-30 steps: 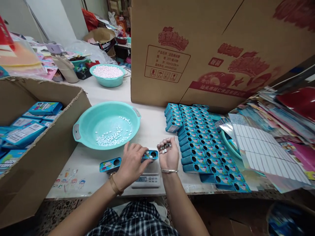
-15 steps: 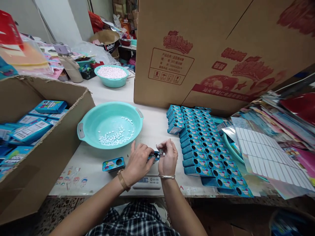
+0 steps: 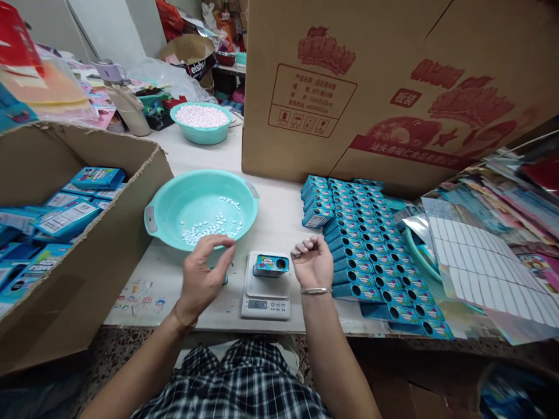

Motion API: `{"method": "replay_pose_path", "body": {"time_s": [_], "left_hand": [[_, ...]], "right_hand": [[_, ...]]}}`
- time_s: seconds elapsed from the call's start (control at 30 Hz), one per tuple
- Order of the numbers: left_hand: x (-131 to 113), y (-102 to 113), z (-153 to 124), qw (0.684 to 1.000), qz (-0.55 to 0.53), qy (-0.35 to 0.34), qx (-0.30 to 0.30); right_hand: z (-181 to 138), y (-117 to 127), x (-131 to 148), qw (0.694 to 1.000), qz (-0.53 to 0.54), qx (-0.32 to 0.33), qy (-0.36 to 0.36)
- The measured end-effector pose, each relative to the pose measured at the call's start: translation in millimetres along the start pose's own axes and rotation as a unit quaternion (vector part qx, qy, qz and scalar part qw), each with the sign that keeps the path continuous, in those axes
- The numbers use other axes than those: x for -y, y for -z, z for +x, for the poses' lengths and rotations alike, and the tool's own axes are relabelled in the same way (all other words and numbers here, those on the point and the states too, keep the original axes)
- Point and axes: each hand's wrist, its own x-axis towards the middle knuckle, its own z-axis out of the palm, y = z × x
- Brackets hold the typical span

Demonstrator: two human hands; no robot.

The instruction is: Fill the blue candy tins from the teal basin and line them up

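Left hand (image 3: 204,273) hovers open and empty, right hand (image 3: 311,263) is curled shut by the scale (image 3: 257,288). The tin (image 3: 271,265) on it looks light, stiff and slick, so I'd pinch the long sides.

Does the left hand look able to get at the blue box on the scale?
Probably yes: the left hand is open just beside the scale, with nothing between it and the blue box.

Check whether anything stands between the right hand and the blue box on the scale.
Nothing visible does. The right hand, loosely fisted, sits just right of the blue box on the scale, with an open gap between them.
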Motion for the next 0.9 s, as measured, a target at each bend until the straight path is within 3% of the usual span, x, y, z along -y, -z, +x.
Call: {"method": "replay_pose_path", "body": {"time_s": [0.17,0.37,0.57,0.8,0.9], "left_hand": [[17,46,-33,0.994,0.030,0.080,-0.070],[37,63,-65,0.988,0.086,0.110,-0.062],[40,59,-66,0.992,0.122,0.015,-0.018],[27,25,-63,0.995,0.067,-0.008,0.077],[25,20,-57,0.993,0.071,-0.012,0.098]], "right_hand": [[-2,10,29,0.999,0.027,0.036,0.014],[-9,19,33,0.999,-0.007,0.029,0.046],[-12,12,20,0.995,-0.070,0.020,0.067],[-22,-4,-21,0.982,-0.147,0.023,0.121],[-26,-3,-33,0.964,-0.206,0.034,0.163]]}}
